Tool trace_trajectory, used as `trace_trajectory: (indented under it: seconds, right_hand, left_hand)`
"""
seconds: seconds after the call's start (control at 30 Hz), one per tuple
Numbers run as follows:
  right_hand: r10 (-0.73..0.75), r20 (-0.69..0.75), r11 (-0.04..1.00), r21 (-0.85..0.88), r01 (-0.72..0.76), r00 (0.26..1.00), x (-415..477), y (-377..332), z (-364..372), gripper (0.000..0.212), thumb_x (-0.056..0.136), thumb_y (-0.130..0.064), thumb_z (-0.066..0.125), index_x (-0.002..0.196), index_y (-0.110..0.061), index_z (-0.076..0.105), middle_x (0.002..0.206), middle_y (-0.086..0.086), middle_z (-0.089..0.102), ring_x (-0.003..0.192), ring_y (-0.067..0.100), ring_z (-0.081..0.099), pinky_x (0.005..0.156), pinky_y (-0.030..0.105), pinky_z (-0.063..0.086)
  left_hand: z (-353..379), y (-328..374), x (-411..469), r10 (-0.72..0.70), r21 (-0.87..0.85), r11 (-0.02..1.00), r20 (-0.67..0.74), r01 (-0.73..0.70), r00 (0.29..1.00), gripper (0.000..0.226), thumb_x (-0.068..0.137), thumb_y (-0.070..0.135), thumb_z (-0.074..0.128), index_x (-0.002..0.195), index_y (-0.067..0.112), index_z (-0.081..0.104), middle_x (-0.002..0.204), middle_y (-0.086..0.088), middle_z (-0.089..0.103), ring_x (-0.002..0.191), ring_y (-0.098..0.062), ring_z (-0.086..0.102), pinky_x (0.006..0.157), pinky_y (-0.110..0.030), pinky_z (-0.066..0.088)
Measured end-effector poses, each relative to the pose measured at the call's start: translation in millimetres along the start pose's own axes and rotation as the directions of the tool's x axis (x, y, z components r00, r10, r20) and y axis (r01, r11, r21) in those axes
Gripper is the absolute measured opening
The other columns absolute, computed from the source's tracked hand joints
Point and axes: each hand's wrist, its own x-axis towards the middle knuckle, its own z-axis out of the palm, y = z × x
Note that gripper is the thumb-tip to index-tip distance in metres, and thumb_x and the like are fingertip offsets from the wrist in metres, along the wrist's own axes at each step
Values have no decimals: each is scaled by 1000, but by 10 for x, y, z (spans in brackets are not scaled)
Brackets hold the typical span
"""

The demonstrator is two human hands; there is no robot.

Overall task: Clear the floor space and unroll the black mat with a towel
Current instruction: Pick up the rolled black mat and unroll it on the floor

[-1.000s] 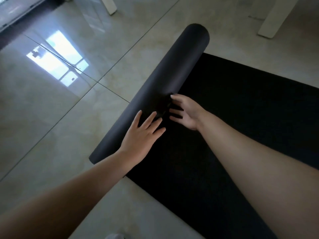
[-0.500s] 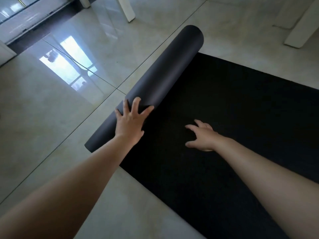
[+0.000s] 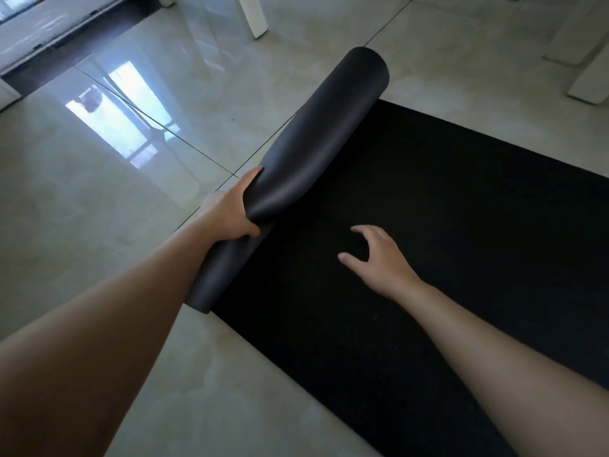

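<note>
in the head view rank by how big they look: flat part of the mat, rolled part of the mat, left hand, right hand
1. flat part of the mat
2. rolled part of the mat
3. left hand and right hand: they look alike, and the roll hides the left fingers, so no ranking between them.

The black mat [image 3: 445,232] under my right hand [image 3: 379,258] looks matt with a fine, grainy texture and gives no shine. The rolled part that my left hand [image 3: 230,214] grips shows a smoother outer face with a soft, dull sheen, like rubber or foam. The floor [image 3: 99,225] is glossy polished tile, pale and marbled, mirroring a window.
</note>
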Motion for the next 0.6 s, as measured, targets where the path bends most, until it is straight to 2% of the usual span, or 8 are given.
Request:
trace_trajectory:
  seconds: [0.1, 0.2, 0.23, 0.3, 0.37, 0.43, 0.5, 0.6]
  right_hand:
    - [65, -14, 983, 175, -62, 998, 161, -137, -51, 62, 87, -41, 62, 141, -24, 37, 149, 0, 34, 136, 19, 35, 101, 31, 37]
    - [98, 36, 954, 280, -105, 994, 306, -255, -74, 68, 87, -43, 62, 144, -23, 33, 151, 3, 33, 134, 22, 39, 97, 30, 38]
    - [88, 74, 972, 212, -102, 993, 325, -271, -80, 71, 87, -44, 62, 146, -22, 29, 153, 4, 30, 137, 23, 36, 102, 33, 37]
    - [63, 168, 993, -113, -44, 984, 292, -226, -81, 83, 86, -48, 62, 151, -21, 18, 159, 4, 17, 144, 24, 22, 114, 40, 28]
    - [81, 247, 906, -423, 32, 966, 170, -74, -71, 98, 80, -56, 63, 153, -24, 5, 162, 2, 0, 148, 25, 5, 118, 47, 19]
    - [96, 264, 825, -560, 71, 960, 48, 103, -40, 110, 74, -60, 66, 153, -26, -2, 161, 1, -11, 148, 25, -5, 119, 48, 13]
    - [62, 232, 791, -605, 94, 971, -28, 197, -14, 113, 72, -62, 67, 153, -28, -3, 161, 1, -12, 148, 26, -6, 119, 48, 13]
    - [62, 220, 777, -623, 92, 973, -29, 199, -45, 116, 68, -60, 72, 153, -29, -1, 161, 1, -8, 148, 26, -2, 117, 49, 18]
  left_hand:
    - [-27, 14, 32, 104, -11, 995, 30, -104, 994, 105, 45, 36, 63, 139, 53, 20, 128, -3, 59, 113, -32, 57, 94, -42, 47]
    - [61, 149, -11, 213, 116, 969, 61, -219, 975, 92, 61, 29, 68, 143, 43, 30, 112, -6, 65, 99, -33, 60, 77, -29, 42]
    - [114, 191, -21, 221, 181, 957, 58, -228, 973, 90, 66, 26, 69, 145, 42, 29, 107, -8, 66, 94, -33, 60, 73, -28, 38]
    - [178, 220, -32, 190, 230, 953, 44, -195, 981, 94, 66, 27, 72, 145, 45, 24, 103, -11, 66, 91, -33, 60, 72, -28, 38]
    - [231, 130, -14, 128, 198, 971, 29, -131, 991, 101, 63, 34, 76, 145, 49, 19, 112, -10, 64, 99, -33, 59, 77, -30, 41]
    - [269, 44, -14, 78, 79, 994, 46, -81, 996, 107, 57, 49, 78, 143, 54, 15, 129, -5, 58, 113, -32, 55, 92, -35, 43]
    - [283, -14, -40, 32, -191, 981, 26, -27, 999, 104, 50, 66, 79, 139, 54, 27, 136, 2, 53, 121, -24, 52, 103, -39, 42]
    - [230, -111, 1, -171, -529, 835, 9, 150, 985, 105, 39, 86, 68, 131, 41, 46, 122, 0, 60, 105, -18, 61, 98, -39, 48]
